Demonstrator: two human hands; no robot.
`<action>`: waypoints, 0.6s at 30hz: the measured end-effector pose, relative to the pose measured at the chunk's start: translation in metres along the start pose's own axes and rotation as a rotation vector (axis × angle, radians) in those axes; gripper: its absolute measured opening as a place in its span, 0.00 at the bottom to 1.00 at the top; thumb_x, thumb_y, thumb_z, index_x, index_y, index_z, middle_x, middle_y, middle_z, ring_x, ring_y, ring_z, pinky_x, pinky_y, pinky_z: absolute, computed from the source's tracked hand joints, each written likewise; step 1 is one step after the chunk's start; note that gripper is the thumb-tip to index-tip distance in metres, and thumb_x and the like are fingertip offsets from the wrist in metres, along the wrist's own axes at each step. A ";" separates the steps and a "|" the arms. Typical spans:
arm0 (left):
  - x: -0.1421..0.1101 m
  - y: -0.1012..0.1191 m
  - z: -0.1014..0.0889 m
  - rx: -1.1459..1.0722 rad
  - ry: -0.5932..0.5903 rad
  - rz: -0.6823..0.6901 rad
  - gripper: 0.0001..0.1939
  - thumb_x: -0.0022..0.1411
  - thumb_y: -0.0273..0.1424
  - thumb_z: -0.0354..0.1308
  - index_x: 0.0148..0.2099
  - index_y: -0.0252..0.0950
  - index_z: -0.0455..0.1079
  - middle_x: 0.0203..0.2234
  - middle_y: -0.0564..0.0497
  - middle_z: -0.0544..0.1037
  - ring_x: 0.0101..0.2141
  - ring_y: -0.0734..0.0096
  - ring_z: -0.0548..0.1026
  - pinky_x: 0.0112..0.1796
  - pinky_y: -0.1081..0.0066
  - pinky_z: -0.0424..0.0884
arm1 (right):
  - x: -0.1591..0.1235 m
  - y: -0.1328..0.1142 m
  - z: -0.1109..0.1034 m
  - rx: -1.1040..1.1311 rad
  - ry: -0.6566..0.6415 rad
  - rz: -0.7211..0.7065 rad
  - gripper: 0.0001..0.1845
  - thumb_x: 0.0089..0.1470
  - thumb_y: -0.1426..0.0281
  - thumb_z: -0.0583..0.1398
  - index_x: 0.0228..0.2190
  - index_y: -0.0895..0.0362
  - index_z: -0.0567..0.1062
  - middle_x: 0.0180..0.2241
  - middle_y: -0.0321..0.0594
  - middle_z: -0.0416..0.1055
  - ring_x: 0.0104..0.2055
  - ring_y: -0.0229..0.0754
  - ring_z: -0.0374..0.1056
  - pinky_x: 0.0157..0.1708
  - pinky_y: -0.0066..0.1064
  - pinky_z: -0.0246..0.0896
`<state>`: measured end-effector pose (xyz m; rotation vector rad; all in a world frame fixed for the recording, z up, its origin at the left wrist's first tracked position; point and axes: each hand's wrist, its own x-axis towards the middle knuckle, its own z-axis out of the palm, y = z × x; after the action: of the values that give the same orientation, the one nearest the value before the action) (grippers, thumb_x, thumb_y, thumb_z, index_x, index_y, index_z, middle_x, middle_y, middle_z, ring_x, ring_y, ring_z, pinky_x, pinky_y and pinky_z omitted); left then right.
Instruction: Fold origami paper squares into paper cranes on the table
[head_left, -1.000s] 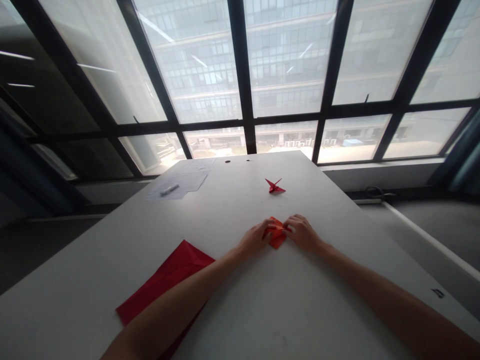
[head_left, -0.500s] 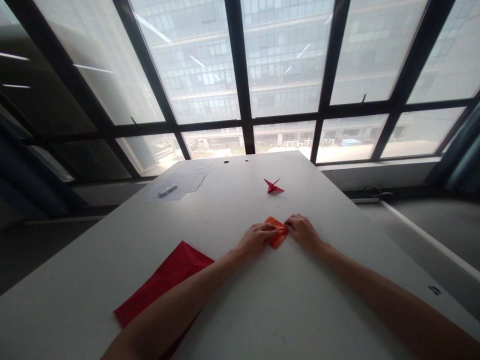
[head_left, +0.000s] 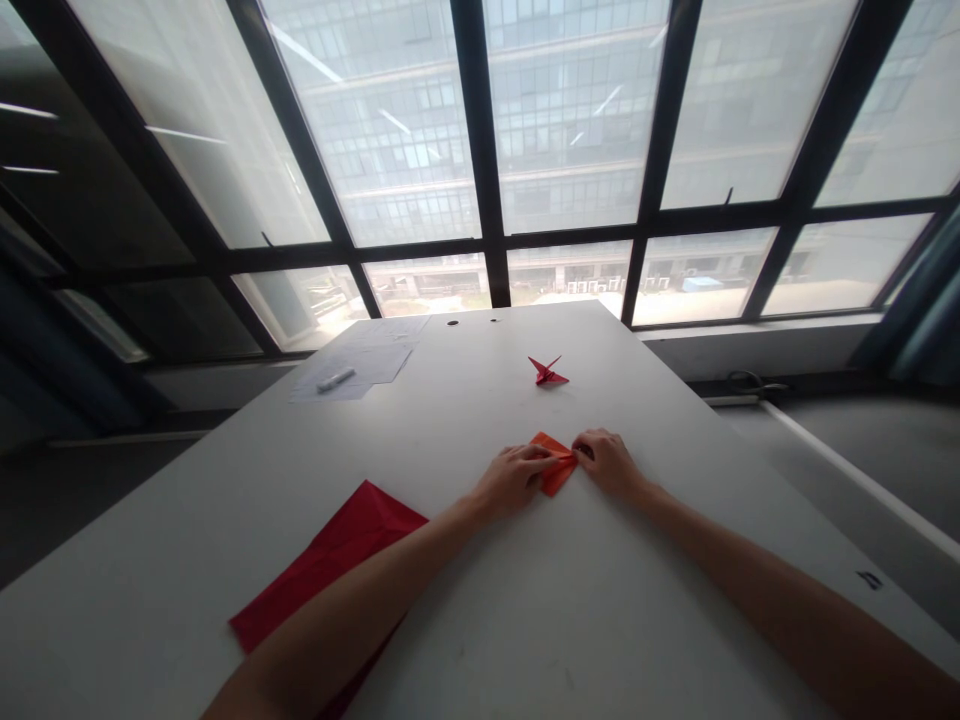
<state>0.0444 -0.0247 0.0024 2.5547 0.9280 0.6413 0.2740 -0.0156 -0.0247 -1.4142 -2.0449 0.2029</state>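
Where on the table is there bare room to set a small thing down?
Bare table shows between left forearm and right forearm, and between the white sheets and the red figure. Crowded: the orange paper with left hand and right hand, and the red paper partly under the left forearm.

Red crane just beyond both hands

The small folded paper between the hands is bright orange, the folded bird beyond it red, the large sheet at near left deep red, and the table plain white with faint grey smudges.
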 end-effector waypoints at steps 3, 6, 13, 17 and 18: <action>-0.001 0.000 0.000 0.027 0.000 -0.019 0.19 0.65 0.28 0.51 0.56 0.44 0.71 0.52 0.50 0.75 0.51 0.63 0.71 0.55 0.63 0.61 | 0.000 0.001 0.001 0.039 0.023 -0.003 0.11 0.59 0.71 0.55 0.31 0.54 0.77 0.33 0.39 0.76 0.38 0.43 0.68 0.40 0.32 0.57; 0.000 -0.001 0.001 0.028 0.024 -0.031 0.19 0.66 0.30 0.52 0.58 0.42 0.70 0.52 0.48 0.75 0.51 0.63 0.71 0.55 0.63 0.62 | -0.001 -0.001 0.000 0.067 0.007 -0.047 0.09 0.59 0.70 0.57 0.35 0.53 0.78 0.35 0.39 0.75 0.40 0.43 0.68 0.42 0.32 0.57; 0.001 -0.004 0.001 0.089 0.154 0.028 0.09 0.65 0.33 0.56 0.45 0.43 0.77 0.53 0.48 0.73 0.58 0.58 0.65 0.59 0.60 0.57 | -0.005 -0.011 -0.005 -0.046 -0.047 -0.108 0.05 0.55 0.66 0.62 0.31 0.53 0.78 0.33 0.38 0.74 0.40 0.44 0.67 0.44 0.35 0.55; -0.001 -0.003 0.000 0.156 0.154 0.011 0.08 0.64 0.33 0.58 0.43 0.45 0.78 0.49 0.48 0.74 0.51 0.61 0.69 0.54 0.60 0.62 | -0.006 -0.010 -0.006 -0.054 -0.045 -0.085 0.07 0.56 0.66 0.61 0.27 0.54 0.75 0.29 0.38 0.73 0.36 0.43 0.67 0.41 0.34 0.57; -0.001 -0.003 0.000 0.170 0.160 0.005 0.08 0.63 0.32 0.59 0.42 0.46 0.79 0.49 0.48 0.74 0.51 0.61 0.69 0.54 0.59 0.62 | -0.005 -0.009 -0.005 -0.052 -0.040 -0.068 0.08 0.56 0.67 0.60 0.26 0.55 0.75 0.29 0.38 0.72 0.35 0.43 0.67 0.40 0.34 0.58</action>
<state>0.0420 -0.0234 0.0011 2.6861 1.0703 0.8100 0.2709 -0.0252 -0.0189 -1.3790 -2.1421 0.1513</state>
